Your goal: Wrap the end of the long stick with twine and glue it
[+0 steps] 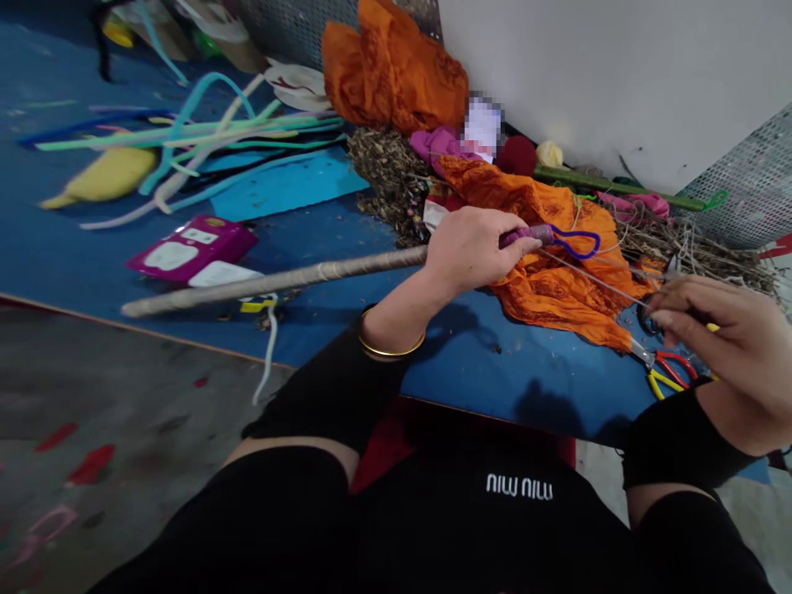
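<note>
My left hand (473, 247) is closed around a long wrapped stick (278, 279), near its right end. That end has a purple wrapping (525, 237) and a dark blue loop (578, 245) sticking out of it. A thin grey string (594, 280) runs taut from the wrapped end to my right hand (711, 318), whose fingers are pinched on it. Orange patterned cloth (550, 285) lies beneath the string and stick end. Below my right hand are pliers with red and yellow handles (671, 369). A dark round object behind my right fingers is partly hidden.
Colourful pipe-cleaner-like strips (204, 136), a yellow balloon-shaped object (111, 175) and a purple packet (191, 246) lie on the left of the blue table (309, 330). Dried plant stems (387, 169), orange cloth (396, 70), a phone (483, 125) and a green wrapped stick (619, 188) line the back.
</note>
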